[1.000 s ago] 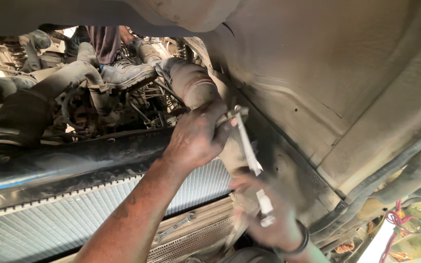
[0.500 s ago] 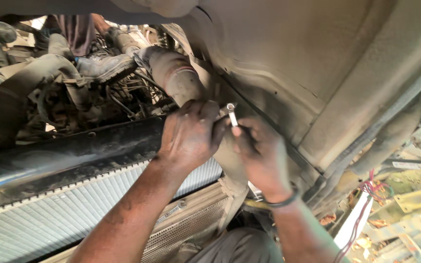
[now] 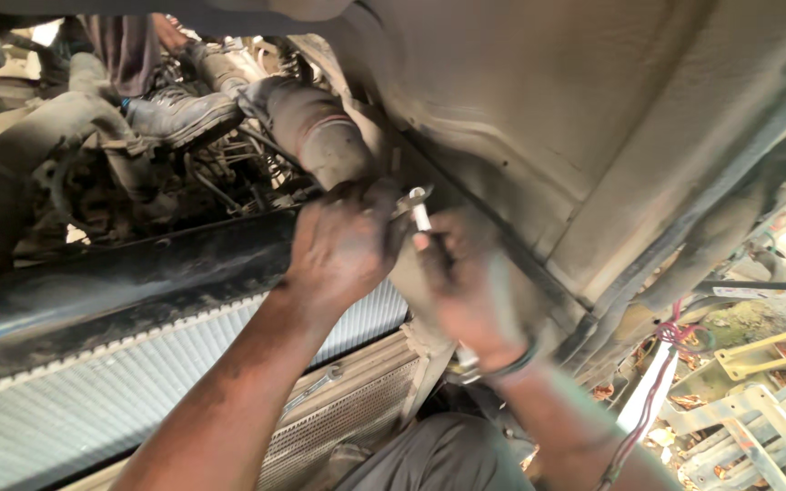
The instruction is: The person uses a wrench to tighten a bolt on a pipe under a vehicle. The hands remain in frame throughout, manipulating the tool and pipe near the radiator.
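Observation:
A small silver wrench (image 3: 419, 212) points up between my two hands, its open head against a dirty fitting at the lower end of a thick dusty hose (image 3: 316, 127). My right hand (image 3: 468, 284) is closed around the wrench's handle, hiding most of it. My left hand (image 3: 343, 250) is curled over the hose's lower end, with its fingertips beside the wrench head. Both hands are dark with grease. A dark band sits on my right wrist.
A ribbed radiator (image 3: 93, 405) under a black crossbar (image 3: 138, 282) fills the lower left. A dusty body panel (image 3: 548, 109) slopes overhead. Another person's boot (image 3: 184, 109) stands among engine parts at the back. Red wires (image 3: 657, 382) and yellow metal frames (image 3: 775, 350) lie at the right.
My right hand slid up the wrench from the low end of its handle and now sits close beside my left hand. The view shifted a little to the right.

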